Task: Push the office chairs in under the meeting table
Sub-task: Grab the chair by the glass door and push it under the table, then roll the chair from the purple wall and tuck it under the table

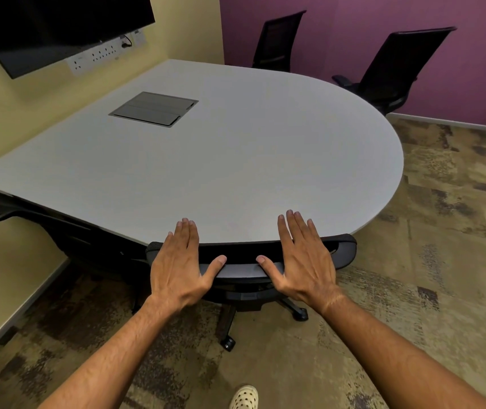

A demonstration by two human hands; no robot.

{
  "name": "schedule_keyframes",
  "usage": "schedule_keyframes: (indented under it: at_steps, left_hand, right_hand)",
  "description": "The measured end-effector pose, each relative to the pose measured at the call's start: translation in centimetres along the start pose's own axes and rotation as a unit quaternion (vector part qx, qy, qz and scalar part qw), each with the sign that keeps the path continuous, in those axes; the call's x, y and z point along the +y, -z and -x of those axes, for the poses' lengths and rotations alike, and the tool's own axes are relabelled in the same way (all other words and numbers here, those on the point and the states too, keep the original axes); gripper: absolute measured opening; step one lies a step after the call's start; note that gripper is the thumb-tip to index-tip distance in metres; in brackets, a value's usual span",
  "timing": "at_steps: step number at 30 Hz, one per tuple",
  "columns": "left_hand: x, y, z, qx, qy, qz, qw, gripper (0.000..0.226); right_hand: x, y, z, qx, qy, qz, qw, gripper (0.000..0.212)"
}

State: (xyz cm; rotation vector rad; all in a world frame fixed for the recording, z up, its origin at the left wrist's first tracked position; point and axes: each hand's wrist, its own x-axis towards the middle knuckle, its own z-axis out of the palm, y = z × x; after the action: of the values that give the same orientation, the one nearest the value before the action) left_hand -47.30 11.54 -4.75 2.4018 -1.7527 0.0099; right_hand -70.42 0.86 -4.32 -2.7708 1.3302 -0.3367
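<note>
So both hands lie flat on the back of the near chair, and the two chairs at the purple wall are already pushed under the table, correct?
Not quite. The head view shows the far chairs standing back from the table, not under it. Both hands do lie flat on the near chair's back.

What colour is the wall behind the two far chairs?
Purple wall, clearest in the head view.

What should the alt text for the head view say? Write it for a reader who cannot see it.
Two open hands, left hand and right hand, rest on the back of a black office chair tucked against a grey meeting table. Two more chairs stand at the far side, by a purple wall.
</note>
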Motion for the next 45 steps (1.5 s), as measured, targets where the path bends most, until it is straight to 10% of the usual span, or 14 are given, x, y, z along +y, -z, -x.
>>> schedule_keyframes:
  at_steps: [25,45]
  left_hand:
    - [4.6,2.4,-6.3,0.062,-0.168,0.073,0.981,0.1]
    - [25.2,3.7,-18.0,0.104,-0.385,0.117,0.91,0.103]
  right_hand:
    - [2.2,3.9,-1.3,0.097,-0.06,-0.001,0.993,0.099]
    - [17.2,11.7,1.8,0.212,-0.254,0.095,0.939,0.098]
